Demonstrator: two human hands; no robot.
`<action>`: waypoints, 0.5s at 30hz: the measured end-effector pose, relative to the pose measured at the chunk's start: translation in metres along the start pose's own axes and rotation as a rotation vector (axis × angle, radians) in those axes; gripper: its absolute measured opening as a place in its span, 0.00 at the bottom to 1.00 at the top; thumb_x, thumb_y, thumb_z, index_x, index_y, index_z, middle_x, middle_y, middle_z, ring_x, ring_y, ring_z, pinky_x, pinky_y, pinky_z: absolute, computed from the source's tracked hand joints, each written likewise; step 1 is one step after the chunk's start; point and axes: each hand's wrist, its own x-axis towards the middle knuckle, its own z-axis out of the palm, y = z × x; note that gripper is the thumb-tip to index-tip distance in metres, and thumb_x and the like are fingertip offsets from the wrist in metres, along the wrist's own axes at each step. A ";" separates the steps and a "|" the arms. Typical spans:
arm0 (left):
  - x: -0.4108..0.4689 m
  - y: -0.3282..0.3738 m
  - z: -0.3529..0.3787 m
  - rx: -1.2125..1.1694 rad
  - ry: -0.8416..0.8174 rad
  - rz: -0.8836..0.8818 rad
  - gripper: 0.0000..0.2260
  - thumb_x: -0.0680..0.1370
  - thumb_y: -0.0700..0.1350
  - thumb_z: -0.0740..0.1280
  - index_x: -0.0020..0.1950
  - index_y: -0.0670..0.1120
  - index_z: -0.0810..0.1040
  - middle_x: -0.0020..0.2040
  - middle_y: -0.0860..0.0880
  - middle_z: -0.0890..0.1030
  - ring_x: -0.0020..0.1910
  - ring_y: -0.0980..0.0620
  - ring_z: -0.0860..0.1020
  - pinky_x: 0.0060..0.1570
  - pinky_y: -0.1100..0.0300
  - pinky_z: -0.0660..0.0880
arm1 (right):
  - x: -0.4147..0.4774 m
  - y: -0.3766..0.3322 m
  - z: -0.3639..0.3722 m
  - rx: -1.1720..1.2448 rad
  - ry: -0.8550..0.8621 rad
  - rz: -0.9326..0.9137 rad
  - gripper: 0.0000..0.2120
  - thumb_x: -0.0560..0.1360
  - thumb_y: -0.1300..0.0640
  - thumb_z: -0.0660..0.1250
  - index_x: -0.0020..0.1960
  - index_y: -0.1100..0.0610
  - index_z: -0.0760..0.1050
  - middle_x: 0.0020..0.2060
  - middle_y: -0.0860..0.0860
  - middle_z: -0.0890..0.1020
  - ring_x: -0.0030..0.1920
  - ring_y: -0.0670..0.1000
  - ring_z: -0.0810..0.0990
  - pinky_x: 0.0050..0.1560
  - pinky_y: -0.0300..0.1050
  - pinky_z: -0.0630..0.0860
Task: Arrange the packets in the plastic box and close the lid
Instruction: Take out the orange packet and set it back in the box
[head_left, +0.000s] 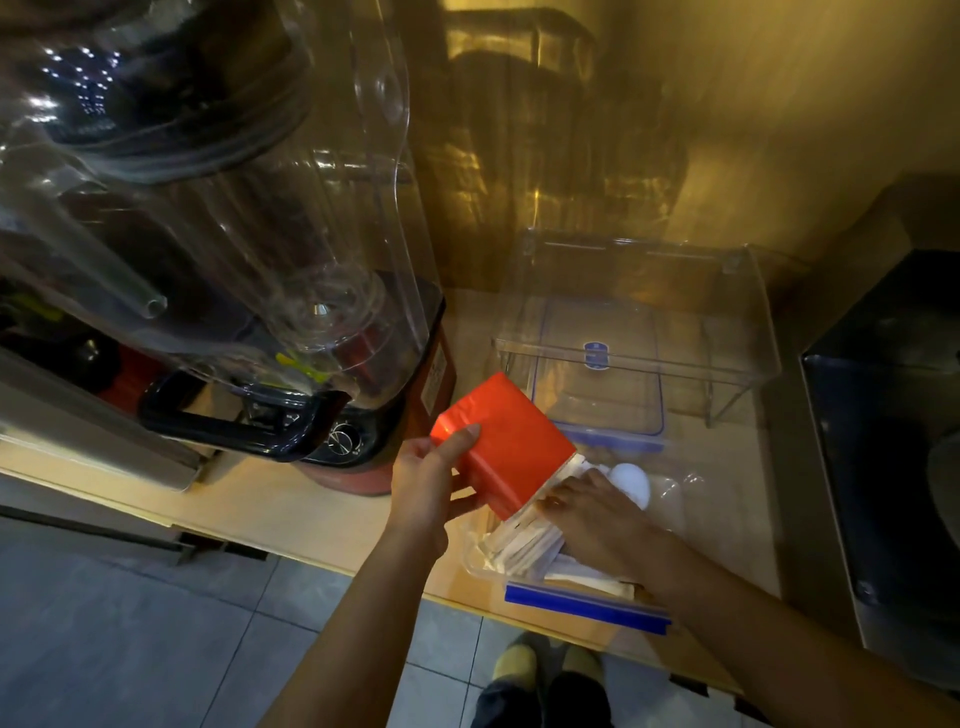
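Tilting the red packet (506, 441) over the plastic box (475, 558), I had my left hand (426, 491) wrapped round its near end, thumb on top, so its lower edge could slot in beside the pale packets (522, 543). My right hand (589, 512) lay flat and open on those, gripping nothing, likely to hold them aside. The lid (605, 374) sat off, behind the box.

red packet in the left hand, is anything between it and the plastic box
Yes. The right hand lies flat on the paper sachets inside the plastic box, right under the red packet held by the left hand. The lid sits apart behind.
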 end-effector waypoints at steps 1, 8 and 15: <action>0.001 0.000 -0.001 -0.010 -0.007 -0.017 0.15 0.72 0.47 0.70 0.51 0.45 0.67 0.50 0.43 0.77 0.47 0.42 0.79 0.42 0.47 0.80 | 0.000 0.000 0.000 0.002 0.009 -0.002 0.23 0.76 0.53 0.60 0.70 0.55 0.64 0.70 0.55 0.70 0.69 0.54 0.66 0.71 0.52 0.53; 0.007 -0.005 -0.006 -0.086 -0.003 -0.060 0.15 0.72 0.48 0.71 0.51 0.48 0.68 0.53 0.44 0.76 0.50 0.42 0.79 0.39 0.49 0.82 | 0.013 -0.007 -0.001 -0.050 -0.063 -0.032 0.27 0.78 0.58 0.57 0.75 0.51 0.54 0.76 0.53 0.57 0.76 0.55 0.54 0.72 0.58 0.49; 0.011 -0.013 -0.006 -0.156 -0.033 -0.145 0.23 0.72 0.49 0.70 0.63 0.46 0.66 0.56 0.41 0.76 0.52 0.40 0.79 0.38 0.49 0.82 | 0.005 -0.001 0.003 -0.003 0.071 0.003 0.13 0.75 0.59 0.59 0.59 0.54 0.75 0.59 0.53 0.78 0.61 0.56 0.73 0.62 0.53 0.63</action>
